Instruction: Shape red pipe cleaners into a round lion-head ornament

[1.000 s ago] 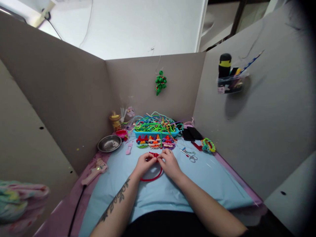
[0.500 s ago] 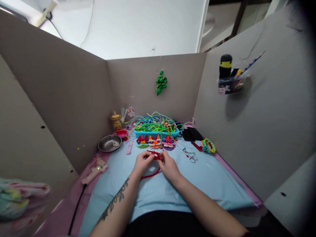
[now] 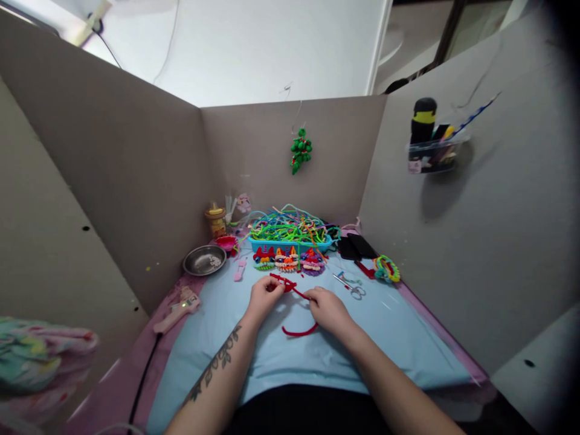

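Between the fingers of my left hand [image 3: 265,297] is a small red piece of bent pipe cleaner work [image 3: 285,283], raised over the blue table cover. A red pipe cleaner [image 3: 301,333] runs out from it to my right hand [image 3: 330,308], which is closed on the strand. Its loose end curves below the right hand, toward my body. Beyond the hands, three finished-looking colourful pipe cleaner figures [image 3: 286,260] stand in a row before a blue basket [image 3: 290,244] heaped with multicoloured pipe cleaners [image 3: 290,227].
Scissors [image 3: 351,286] lie to the right, near a ring of yellow and green pipe cleaners [image 3: 386,269] and black phones [image 3: 356,246]. On the left are a metal bowl [image 3: 205,260], a pink clip [image 3: 240,270] and a glue gun [image 3: 176,314] with its cord. Grey panels surround the table.
My right hand has moved right, away from the left, drawing the red strand out between them. The left hand keeps its hold on the red piece. The view has shifted slightly.
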`<state>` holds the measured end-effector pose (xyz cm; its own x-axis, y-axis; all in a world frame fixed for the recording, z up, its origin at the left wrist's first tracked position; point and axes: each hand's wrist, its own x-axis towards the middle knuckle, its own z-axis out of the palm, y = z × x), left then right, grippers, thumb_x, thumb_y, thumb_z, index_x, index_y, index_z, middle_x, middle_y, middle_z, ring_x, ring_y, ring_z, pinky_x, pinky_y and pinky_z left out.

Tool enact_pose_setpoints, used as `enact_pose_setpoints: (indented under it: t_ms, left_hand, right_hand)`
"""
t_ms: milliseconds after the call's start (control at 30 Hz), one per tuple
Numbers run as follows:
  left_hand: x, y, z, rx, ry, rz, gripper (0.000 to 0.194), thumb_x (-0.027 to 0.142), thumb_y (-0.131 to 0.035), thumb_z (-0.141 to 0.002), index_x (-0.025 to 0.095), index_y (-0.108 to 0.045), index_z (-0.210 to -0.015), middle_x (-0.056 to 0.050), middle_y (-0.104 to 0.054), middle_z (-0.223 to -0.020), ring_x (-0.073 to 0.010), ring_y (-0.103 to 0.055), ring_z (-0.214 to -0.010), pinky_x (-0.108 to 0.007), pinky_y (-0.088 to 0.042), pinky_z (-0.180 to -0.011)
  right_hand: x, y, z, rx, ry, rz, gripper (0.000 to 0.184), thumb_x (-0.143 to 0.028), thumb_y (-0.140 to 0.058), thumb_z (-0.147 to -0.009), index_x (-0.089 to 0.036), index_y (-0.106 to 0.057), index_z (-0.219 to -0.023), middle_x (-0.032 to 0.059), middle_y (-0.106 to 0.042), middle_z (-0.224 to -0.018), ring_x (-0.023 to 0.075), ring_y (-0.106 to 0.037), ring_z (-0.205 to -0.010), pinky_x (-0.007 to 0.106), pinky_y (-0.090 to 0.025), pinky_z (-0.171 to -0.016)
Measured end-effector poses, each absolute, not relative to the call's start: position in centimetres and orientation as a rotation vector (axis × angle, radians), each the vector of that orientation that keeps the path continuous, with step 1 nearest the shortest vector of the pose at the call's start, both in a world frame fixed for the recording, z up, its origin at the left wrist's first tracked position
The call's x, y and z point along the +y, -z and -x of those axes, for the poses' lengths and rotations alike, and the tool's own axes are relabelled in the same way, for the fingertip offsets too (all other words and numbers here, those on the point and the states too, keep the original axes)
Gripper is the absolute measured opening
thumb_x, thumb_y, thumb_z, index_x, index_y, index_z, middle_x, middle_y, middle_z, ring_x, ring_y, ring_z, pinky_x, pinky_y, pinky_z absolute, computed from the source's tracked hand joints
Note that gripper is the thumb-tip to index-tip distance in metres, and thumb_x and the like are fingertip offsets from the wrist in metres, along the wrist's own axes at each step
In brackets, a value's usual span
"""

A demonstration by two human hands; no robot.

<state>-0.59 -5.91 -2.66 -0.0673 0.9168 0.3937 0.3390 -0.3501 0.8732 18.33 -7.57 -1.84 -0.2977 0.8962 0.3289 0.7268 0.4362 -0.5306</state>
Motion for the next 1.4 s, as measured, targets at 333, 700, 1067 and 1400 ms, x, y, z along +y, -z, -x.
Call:
enact_pose_setpoints:
  t_ms: [333, 700, 1067, 1400]
  left_hand:
    - [-6.2, 2.3, 0.6, 1.182, -1.309, -1.711, 0.014, 0.028, -0.062, -0.073, 0.015, -0.066, -0.078, -0.005, -0.066, -0.076, -0.0158, -0.058, -0.07, -0.026, -0.044, -0.065]
    - [-5.8, 2.8, 0.9, 1.161, -1.229, -1.918, 0.011, 0.024, -0.066, -0.072, 0.019, -0.073, -0.079, -0.006, -0.061, -0.076, -0.0184, -0.056, -0.075, -0.03, -0.044, -0.071]
    - [-5.7, 2.9, 1.1, 1.193, -1.267, -1.897, 0.01, 0.022, -0.063, -0.073, 0.018, -0.071, -0.078, -0.006, -0.063, -0.079, -0.0188, -0.057, -0.08, -0.032, -0.044, -0.076]
    - [-5.5, 3.1, 1.0, 1.229, -1.23, -1.959, 0.008, 0.02, -0.063, -0.071, 0.017, -0.07, -0.075, -0.005, -0.061, -0.077, -0.0179, -0.056, -0.078, -0.031, -0.043, -0.073]
  right_hand:
    - [-7.1, 2.6, -15.4, -1.913, -0.48, 1.173, 0.015, -0.017, -0.049, -0.081, -0.019, -0.061, -0.089, 0.0036, -0.065, -0.085, 0.0168, -0.058, -0.081, 0.028, -0.044, -0.075]
    - [-7.1, 2.9, -16.3, -2.112, -0.343, 1.345, 0.031, -0.009, -0.044, -0.08, -0.021, -0.068, -0.094, 0.0056, -0.064, -0.086, 0.0162, -0.059, -0.08, 0.024, -0.041, -0.074]
    - [-7.3, 3.3, -16.1, -2.156, -0.28, 1.245, 0.033, -0.014, -0.044, -0.082, -0.023, -0.065, -0.106, 0.0052, -0.063, -0.087, 0.016, -0.058, -0.081, 0.024, -0.041, -0.076]
    - [-6.2, 3.3, -15.8, -1.926, -0.975, 1.078, 0.025, -0.023, -0.048, -0.079, -0.017, -0.072, -0.084, 0.0028, -0.069, -0.077, 0.0165, -0.058, -0.07, 0.026, -0.043, -0.066]
